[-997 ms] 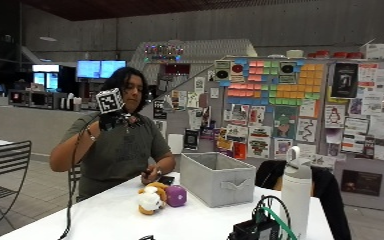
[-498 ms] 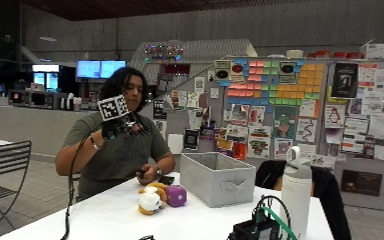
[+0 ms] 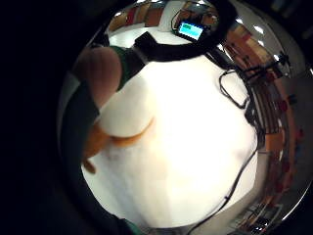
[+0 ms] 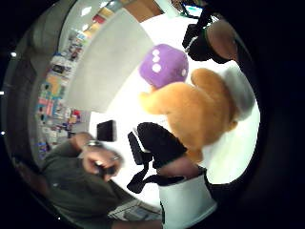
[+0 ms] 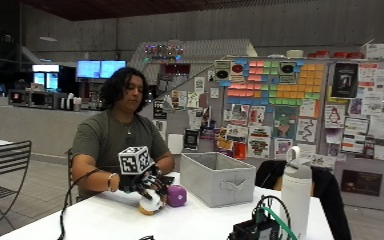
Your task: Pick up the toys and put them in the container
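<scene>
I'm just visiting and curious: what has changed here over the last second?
The gloved right hand, raised near the person's face a second ago, has come down onto the orange and white plush toy, fingers reaching over it. The purple toy, the grey container and the white bottle stayed put.

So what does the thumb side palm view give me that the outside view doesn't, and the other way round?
Only the thumb side palm view shows the orange of the plush toy close under the palm, and a small black object lying on the table near the person. Only the outside view shows the grey fabric bin whole, open-topped beside the toys, plus the white bottle and the gloved right hand lowered onto the plush toy. Both show the purple dice toy next to the plush, and the white table.
</scene>
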